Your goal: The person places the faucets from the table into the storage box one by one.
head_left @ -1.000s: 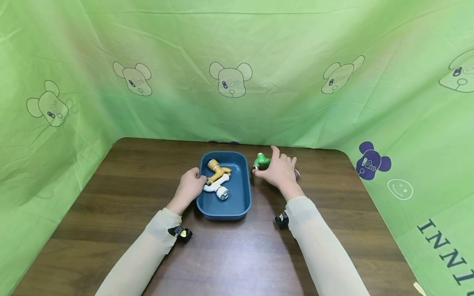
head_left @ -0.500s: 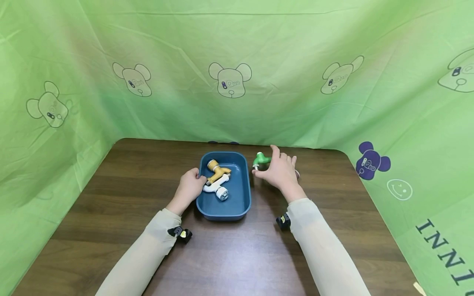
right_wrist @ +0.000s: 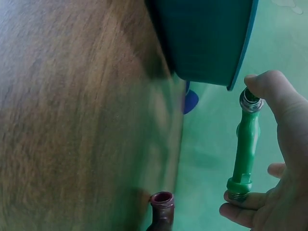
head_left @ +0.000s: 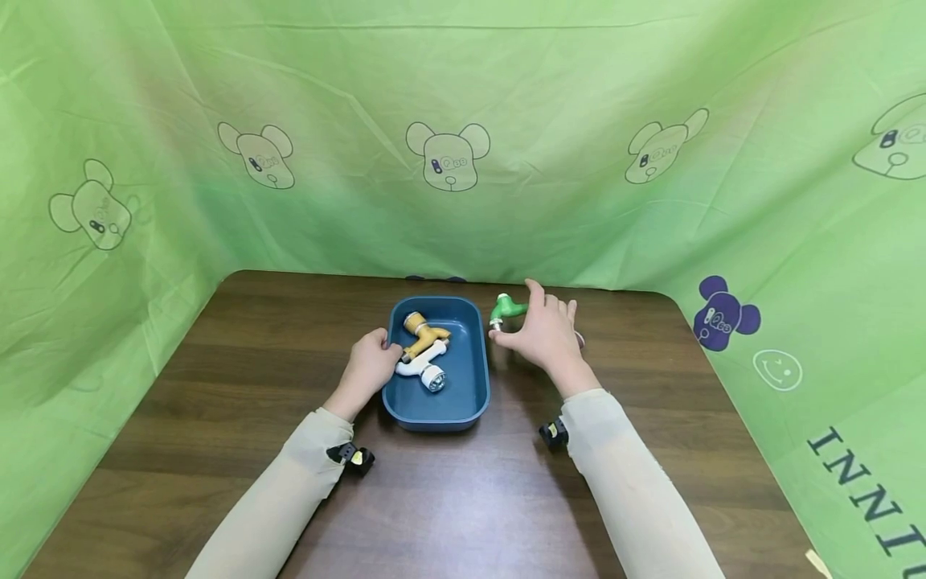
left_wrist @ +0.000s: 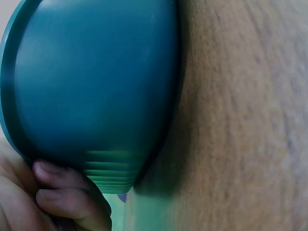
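My left hand (head_left: 370,363) grips the left rim of a blue plastic tray (head_left: 465,386), its curled fingers (left_wrist: 72,202) against the outer wall. In the tray lie a yellow tap (head_left: 428,338) and a white tap (head_left: 422,363), touching or nearly so. To the right of the tray my right hand (head_left: 546,336) holds a green tap (right_wrist: 246,144) by its two ends, thumb on one and fingers on the other. This green tap appears just above the table. A maroon tap (right_wrist: 162,211) stands past the right hand, mostly hidden in the head view.
The brown wooden table (head_left: 253,386) carries everything. A green cloth (head_left: 347,217) with bear prints hangs behind and at both sides. Black cameras sit on both wrists. A small pale object (head_left: 819,563) is at the table's right front edge.
The green tap has risen slightly and shifted a little left with my right hand. My left hand and the tray have stayed put.
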A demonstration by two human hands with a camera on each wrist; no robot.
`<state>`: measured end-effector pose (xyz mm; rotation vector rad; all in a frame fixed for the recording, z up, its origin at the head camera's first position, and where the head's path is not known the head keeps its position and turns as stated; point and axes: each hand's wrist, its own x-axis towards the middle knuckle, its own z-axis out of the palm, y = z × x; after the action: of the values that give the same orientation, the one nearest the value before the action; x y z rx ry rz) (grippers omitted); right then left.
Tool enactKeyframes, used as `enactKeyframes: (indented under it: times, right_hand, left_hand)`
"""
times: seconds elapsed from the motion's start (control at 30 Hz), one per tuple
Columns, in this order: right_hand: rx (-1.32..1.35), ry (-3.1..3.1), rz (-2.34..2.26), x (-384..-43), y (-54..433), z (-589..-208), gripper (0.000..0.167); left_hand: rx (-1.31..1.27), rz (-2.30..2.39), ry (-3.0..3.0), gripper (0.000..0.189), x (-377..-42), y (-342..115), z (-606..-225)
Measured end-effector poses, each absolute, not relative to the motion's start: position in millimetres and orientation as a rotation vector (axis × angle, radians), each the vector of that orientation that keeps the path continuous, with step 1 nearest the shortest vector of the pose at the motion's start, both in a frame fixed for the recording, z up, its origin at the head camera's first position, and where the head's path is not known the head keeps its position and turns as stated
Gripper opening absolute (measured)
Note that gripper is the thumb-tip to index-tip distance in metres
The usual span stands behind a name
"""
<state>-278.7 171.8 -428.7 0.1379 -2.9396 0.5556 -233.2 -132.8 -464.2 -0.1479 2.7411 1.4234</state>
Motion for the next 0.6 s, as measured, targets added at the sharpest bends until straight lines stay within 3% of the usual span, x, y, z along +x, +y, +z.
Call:
enactKeyframes:
  times: [0.6]
  right_hand:
    - [0.192, -2.918, 0.554, -272.5, 166.0, -420.0, 0.122]
  left_hand:
    - [-0.137, 1.417, 2.748, 0.027, -233.3, -133.5, -464.1]
